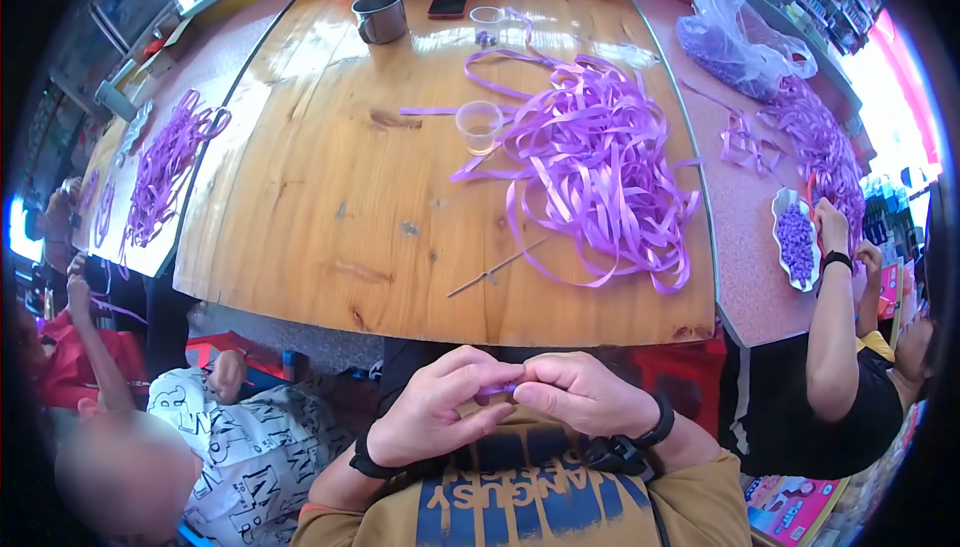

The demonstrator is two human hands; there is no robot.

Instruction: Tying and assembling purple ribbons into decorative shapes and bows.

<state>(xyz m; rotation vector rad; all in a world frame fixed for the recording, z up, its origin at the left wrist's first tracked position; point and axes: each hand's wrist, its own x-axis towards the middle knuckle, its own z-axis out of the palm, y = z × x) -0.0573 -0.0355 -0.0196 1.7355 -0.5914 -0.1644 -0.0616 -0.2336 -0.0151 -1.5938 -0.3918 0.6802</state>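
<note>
Just beyond the table's near edge, in front of my chest, both hands are close together. My left hand (pixel 448 397) pinches a small strip of purple ribbon (pixel 497 389), its fingers bent around it. Against its other end, the thumb and fingers of my right hand (pixel 583 394) are pressed together. Most of the strip is hidden by my fingers. Past my hands, a large tangled pile of purple ribbon (pixel 600 167) covers the table's right half. A thin metal rod-like tool (pixel 495 270) lies left of the pile. A clear plastic cup (pixel 480 127) stands at the pile's left edge.
A metal mug (pixel 380 17), a phone (pixel 449 2) and a second small clear cup (pixel 487 17) are at the far side. On the right, a person's hand (pixel 830 227) is by a white tray (pixel 778 209) of purple beads. Another person sits close on my left.
</note>
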